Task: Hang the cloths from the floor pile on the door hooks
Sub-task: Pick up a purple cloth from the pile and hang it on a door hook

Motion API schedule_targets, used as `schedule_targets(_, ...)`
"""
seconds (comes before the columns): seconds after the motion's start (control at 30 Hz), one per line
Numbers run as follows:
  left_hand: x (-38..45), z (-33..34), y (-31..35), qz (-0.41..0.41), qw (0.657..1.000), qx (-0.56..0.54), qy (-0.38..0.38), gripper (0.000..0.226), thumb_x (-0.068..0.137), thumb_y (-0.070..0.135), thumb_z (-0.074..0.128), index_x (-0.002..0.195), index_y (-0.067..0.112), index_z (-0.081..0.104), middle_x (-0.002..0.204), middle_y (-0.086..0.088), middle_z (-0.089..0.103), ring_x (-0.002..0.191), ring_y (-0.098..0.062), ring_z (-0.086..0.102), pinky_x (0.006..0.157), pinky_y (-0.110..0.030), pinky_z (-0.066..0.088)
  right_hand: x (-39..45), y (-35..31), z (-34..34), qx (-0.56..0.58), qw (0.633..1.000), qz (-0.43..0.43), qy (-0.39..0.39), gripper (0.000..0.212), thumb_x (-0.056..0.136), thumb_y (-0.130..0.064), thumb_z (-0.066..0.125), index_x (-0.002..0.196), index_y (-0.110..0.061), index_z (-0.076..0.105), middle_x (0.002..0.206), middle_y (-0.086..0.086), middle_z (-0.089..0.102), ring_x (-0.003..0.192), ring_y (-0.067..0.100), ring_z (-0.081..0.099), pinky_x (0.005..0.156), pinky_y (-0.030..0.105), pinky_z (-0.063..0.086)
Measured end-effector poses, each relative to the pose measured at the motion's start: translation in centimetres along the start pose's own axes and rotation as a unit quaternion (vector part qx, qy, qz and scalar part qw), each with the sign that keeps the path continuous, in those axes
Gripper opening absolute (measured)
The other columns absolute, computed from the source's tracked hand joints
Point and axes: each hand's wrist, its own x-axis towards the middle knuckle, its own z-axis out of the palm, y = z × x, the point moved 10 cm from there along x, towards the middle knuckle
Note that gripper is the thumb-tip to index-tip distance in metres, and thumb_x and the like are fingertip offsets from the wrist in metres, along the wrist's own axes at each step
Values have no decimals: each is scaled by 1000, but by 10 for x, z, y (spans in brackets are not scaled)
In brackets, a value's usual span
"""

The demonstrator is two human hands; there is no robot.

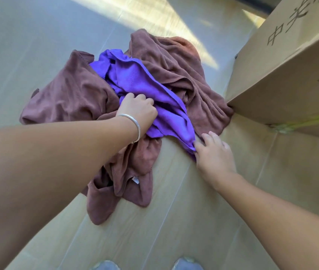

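Now both hands grip the purple cloth [135, 78]: left hand [137, 110] mid-fabric, right hand [213, 152] pinching its corner.

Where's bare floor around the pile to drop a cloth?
Bare floor lies left of the brown cloths and below them, between the forearms. It is crowded on the right: the cardboard box touches the pile.

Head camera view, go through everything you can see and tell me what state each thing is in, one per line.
Purple cloth: crumpled on top of the pile, gripped by both hands.
Brown cloths: crumpled in a heap on the floor, under the purple one.
Left hand: fingers curled into the purple cloth's middle.
Right hand: pinching the purple cloth's near corner.
Bracelet: worn on the left wrist.
Cardboard box: standing beside the pile, touching the brown cloths.
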Motion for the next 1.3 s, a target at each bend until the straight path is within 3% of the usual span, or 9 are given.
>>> schedule_targets(0.23,-46,-43,-36,-19,996,-80,47,17,88,19,44,97,12,57,99,-11,66,95,-31,61,83,-39,38,-32,20,-94,31,996,-36,72,24,97,-21,43,111,-19,62,110,-4,61,124,22,45,86,35,39)
schedule_targets(0.43,-111,-106,-79,-52,993,-94,56,15,80,15,54,94,17,51,85,-5,66,78,-30,63,67,-35,33,-72,4,-211,120,982,-46,140,21,89,-14,49,97,-12,69,98,7,67,111,29,56,82,40,45)
schedule_targets(0.6,-164,-156,-136,-119,987,-90,51,11,84,29,57,93,23,60,89,0,62,83,-27,61,60,-31,31,-105,-36,-306,115,969,-119,186,49,83,-37,25,82,-9,65,77,9,62,78,34,56,63,37,37)
schedule_targets(0.7,-199,-188,-173,-167,981,-87,40,29,82,38,39,90,23,63,88,2,64,83,-26,62,58,-28,30,-117,-63,-354,62,966,-166,191,25,85,-26,44,84,-13,65,74,6,63,72,33,57,59,33,31)
schedule_targets(0.8,-243,-216,-214,-227,971,-81,12,21,81,31,47,93,26,63,89,3,63,86,-23,63,60,-28,31,-124,-96,-398,7,965,-195,174,6,84,-20,59,89,-21,62,78,2,64,74,29,56,59,32,34)
schedule_targets(0.9,-293,-238,-256,-288,954,-82,-19,16,83,27,52,95,27,62,93,4,63,91,-22,62,65,-29,37,-138,-140,-458,10,949,-245,196,12,73,-25,57,86,-23,59,67,-4,60,60,22,53,50,27,27)
schedule_targets(0.97,-329,-253,-283,-323,941,-96,-22,15,83,27,51,94,26,61,96,4,63,92,-22,61,65,-29,37,-149,-174,-498,14,936,-279,212,18,62,-25,57,80,-25,57,56,-9,50,47,11,39,47,23,18)
schedule_targets(1.17,-449,-286,-367,-430,882,-185,52,15,79,31,27,81,24,40,90,-3,61,74,-28,56,58,-30,29,-160,-283,-576,-89,911,-336,221,23,70,-9,60,91,-18,56,66,1,57,67,30,53,58,32,29)
schedule_targets(1.3,-531,-278,-427,-530,814,-223,81,12,82,10,37,83,22,39,86,-5,60,70,-29,50,57,-31,32,-174,-372,-622,-122,880,-386,250,16,85,-8,49,95,-19,53,72,-2,60,76,27,57,71,32,36)
